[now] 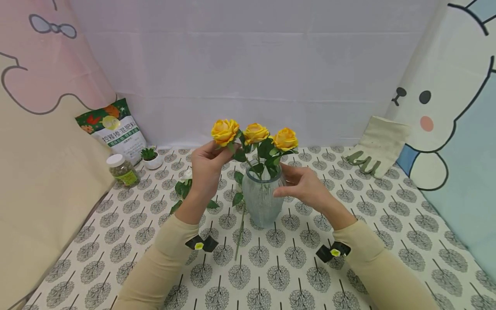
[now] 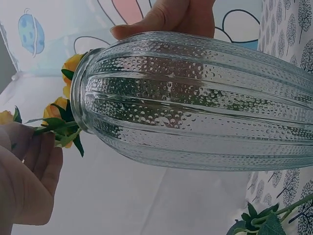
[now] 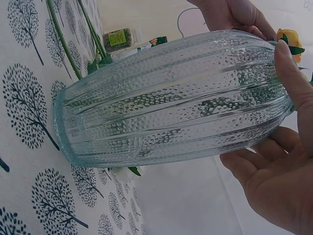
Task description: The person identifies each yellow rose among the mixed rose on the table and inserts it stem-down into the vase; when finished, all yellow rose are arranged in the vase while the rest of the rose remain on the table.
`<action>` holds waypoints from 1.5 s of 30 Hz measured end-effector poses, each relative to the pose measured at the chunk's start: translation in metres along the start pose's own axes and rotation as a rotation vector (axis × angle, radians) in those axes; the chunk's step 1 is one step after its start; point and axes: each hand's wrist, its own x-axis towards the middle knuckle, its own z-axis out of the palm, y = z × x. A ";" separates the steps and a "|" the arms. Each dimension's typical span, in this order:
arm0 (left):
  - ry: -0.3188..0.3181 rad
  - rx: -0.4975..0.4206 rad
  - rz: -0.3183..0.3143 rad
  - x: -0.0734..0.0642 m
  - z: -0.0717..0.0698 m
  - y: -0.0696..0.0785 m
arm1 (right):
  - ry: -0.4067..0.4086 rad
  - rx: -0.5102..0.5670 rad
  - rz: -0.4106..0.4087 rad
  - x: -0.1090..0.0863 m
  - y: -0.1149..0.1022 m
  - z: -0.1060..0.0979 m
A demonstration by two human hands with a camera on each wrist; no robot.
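fertilizer bag [image 1: 112, 125] | jar [image 1: 122, 170] | potted succulent [image 1: 151, 157] | gloves [image 1: 377, 146]

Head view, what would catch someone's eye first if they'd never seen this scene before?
Three yellow roses standing in a ribbed glass vase at the middle of the tree-print tablecloth. The left hand pinches the stem under the leftmost bloom, while the right hand touches the vase near its rim. Behind them, a fertiliser bag leans at far left and a gardening glove lies at far right.
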 end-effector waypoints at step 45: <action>-0.248 0.097 -0.248 0.002 -0.003 -0.016 | -0.008 0.054 -0.013 -0.002 0.000 0.000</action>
